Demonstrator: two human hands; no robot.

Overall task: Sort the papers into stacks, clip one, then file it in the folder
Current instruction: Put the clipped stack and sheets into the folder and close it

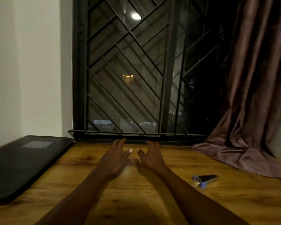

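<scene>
Two empty hands — the left hand (115, 158) and right hand (151, 157), fingers spread — hovered over the wooden table (234, 197), binder clip (204, 179) near the right, black folder (23, 163) far left, no papers in view; sorting seemingly unstarted, so papers needed fetching first.

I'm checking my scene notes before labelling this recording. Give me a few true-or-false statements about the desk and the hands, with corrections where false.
1. The left hand and right hand hold nothing. True.
2. The binder clip lies left of both hands. False: it lies on the table, right of the right hand.
3. The black folder lies closed at the table's left. True.
4. Papers lie between the hands. False: only bare wood shows there.
5. The curtain touches the table. True.
</scene>
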